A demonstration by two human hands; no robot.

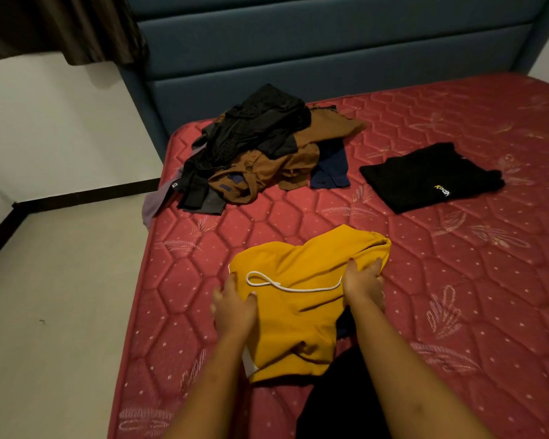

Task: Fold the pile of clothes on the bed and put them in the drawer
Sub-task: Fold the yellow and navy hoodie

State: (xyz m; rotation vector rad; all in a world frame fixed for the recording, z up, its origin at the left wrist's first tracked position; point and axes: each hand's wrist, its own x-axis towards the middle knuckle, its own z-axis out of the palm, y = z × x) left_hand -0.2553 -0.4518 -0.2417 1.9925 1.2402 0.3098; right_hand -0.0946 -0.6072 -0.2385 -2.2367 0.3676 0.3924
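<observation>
1. An unfolded pile of black, brown and navy clothes (260,153) lies by the left edge of the red quilted bed (488,280), near its head end.
2. The left hand (233,307) grips the left side of a yellow fabric garment (298,318), thumb on top.
3. The garment, with a white drawstring (286,287), lies near the bed's near edge.
4. The right hand (362,280) clutches its right side.
5. A folded black garment (431,177) lies right of the pile, apart from it.
</observation>
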